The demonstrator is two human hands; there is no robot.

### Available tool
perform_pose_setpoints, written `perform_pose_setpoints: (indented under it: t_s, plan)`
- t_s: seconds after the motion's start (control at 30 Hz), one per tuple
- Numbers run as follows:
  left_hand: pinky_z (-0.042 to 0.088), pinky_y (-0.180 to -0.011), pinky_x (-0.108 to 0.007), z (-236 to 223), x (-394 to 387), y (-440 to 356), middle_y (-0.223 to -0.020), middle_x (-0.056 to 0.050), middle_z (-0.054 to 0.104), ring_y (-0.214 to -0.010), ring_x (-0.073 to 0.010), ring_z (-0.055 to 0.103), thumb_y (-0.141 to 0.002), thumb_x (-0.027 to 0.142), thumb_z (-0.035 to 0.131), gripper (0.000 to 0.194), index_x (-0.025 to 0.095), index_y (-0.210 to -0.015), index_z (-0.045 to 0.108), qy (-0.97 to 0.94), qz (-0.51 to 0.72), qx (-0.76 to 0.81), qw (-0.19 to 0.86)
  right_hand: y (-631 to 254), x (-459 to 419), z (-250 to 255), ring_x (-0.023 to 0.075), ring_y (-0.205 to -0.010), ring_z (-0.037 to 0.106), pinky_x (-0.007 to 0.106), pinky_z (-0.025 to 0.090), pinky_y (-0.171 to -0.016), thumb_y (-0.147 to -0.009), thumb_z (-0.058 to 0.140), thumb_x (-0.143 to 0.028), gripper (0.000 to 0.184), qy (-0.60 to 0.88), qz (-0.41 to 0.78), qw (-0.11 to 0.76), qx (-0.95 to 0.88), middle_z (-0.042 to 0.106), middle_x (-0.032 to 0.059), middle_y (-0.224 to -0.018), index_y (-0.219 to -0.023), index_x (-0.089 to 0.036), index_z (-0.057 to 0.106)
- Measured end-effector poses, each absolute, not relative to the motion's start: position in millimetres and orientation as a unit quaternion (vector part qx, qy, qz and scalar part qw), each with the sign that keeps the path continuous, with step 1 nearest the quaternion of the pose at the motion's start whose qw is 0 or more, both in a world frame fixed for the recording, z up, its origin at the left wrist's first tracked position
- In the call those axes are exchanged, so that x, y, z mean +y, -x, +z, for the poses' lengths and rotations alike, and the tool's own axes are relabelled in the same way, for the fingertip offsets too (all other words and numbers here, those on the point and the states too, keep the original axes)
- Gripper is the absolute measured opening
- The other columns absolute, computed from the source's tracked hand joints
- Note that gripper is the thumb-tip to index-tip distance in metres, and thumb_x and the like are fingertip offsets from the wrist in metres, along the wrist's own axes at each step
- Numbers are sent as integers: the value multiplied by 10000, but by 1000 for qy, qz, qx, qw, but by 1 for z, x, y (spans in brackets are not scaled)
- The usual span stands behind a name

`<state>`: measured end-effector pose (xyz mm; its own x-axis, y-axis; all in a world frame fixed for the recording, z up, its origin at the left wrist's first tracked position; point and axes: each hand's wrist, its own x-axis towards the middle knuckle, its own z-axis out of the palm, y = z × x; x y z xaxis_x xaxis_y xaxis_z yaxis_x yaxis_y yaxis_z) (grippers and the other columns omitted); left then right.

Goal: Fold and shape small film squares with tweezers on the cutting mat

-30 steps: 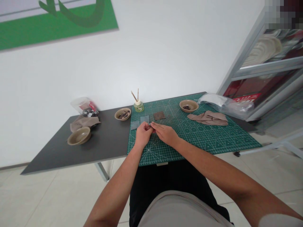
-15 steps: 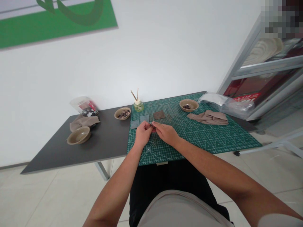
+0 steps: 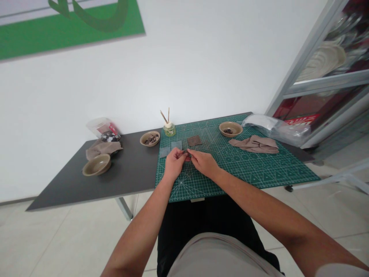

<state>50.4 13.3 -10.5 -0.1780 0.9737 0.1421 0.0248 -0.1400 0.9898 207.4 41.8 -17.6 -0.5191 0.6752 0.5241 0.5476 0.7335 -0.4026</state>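
Observation:
Above the green cutting mat [image 3: 245, 169], my left hand [image 3: 173, 163] and my right hand [image 3: 205, 163] meet, fingertips pinched on a small dark piece [image 3: 186, 152]. Its kind is too small to make out, and the fingers cover most of it. A bit of red shows under the fingertips. Just beyond my left hand lie two blue-grey square pieces [image 3: 176, 145], side by side and partly hidden by that hand. A brown square piece [image 3: 194, 141] lies flat beyond my right hand.
One bowl [image 3: 150, 132] holds several dark and tan bits; another bowl [image 3: 230, 125] at right holds a few. A tan bowl [image 3: 97, 171] sits at left near a cloth [image 3: 99, 149]. A reed diffuser [image 3: 169, 129], a crumpled cloth [image 3: 256, 144] and a plastic bag [image 3: 278, 129] lie around.
Both hands stay in the same place, with the right fingers shifting slightly around the small piece. The objects on the table have not moved.

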Motion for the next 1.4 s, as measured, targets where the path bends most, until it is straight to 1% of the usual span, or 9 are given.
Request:
perform_pose_setpoints:
  t_s: [0.3,0.43,0.53,0.63,0.77,0.97,1.07,1.2,1.4]
  plan:
    - [562,-661,-319,-10,15,-51,-629,52,626,-574,-137,637,-721,339,698,240,214,-760,497,-488,572,503,425,-208,42,-18,209,-1046,700,365,575,-908,-930,429,-148,438,357,87,351,-861,702,78,-1224,-1340,-195,577]
    - [565,-652,-322,-10,14,-51,-614,56,618,-553,-135,629,-725,305,688,224,212,-752,486,-491,569,497,434,-208,41,-17,219,-1084,686,369,566,-926,-928,426,-136,444,340,84,329,-877,676,110,-1266,-1350,-151,562]
    - [567,-645,-321,-9,14,-51,-633,49,633,-560,-137,637,-729,312,688,241,218,-752,468,-488,577,500,424,-207,41,-16,231,-1039,703,380,572,-908,-931,435,-151,419,361,91,315,-873,701,116,-1217,-1320,-142,591]
    - [574,-641,-329,-7,13,-51,-648,50,645,-566,-146,647,-730,324,696,264,230,-838,473,-478,595,496,413,-208,42,-16,233,-1021,709,382,572,-903,-936,446,-171,398,386,106,328,-856,718,110,-1179,-1295,-156,618]
    - [587,-644,-343,-5,13,-51,-656,37,653,-596,-163,667,-754,343,682,304,228,-996,538,-473,598,488,424,-210,46,-16,217,-1035,703,373,567,-916,-941,442,-183,413,392,122,383,-828,710,87,-1203,-1319,-191,607]
    - [595,-726,-352,-9,15,-52,-728,24,677,-697,-163,693,-635,265,762,325,206,-905,591,-440,618,469,451,-213,47,-16,192,-1055,697,349,567,-930,-947,446,-190,395,383,123,441,-802,713,49,-1204,-1297,-230,624]
    - [568,-677,-317,-7,14,-52,-678,19,668,-654,-154,668,-696,307,728,249,195,-890,618,-457,595,495,438,-214,45,-14,176,-1071,692,334,560,-950,-941,455,-172,399,354,112,432,-822,708,44,-1217,-1301,-223,619]
    - [463,-584,-244,-4,11,-49,-597,30,621,-562,-117,576,-775,323,669,155,191,-724,605,-531,548,548,342,-213,41,-12,165,-1205,622,355,513,-1043,-936,450,-137,425,294,90,397,-865,650,38,-1314,-1322,-230,604]
    - [398,-561,-225,-5,10,-48,-545,48,588,-525,-101,523,-767,245,632,154,198,-644,553,-549,530,573,300,-210,40,-11,172,-1269,573,364,478,-1092,-944,462,-139,407,273,64,360,-890,612,61,-1360,-1317,-205,612]
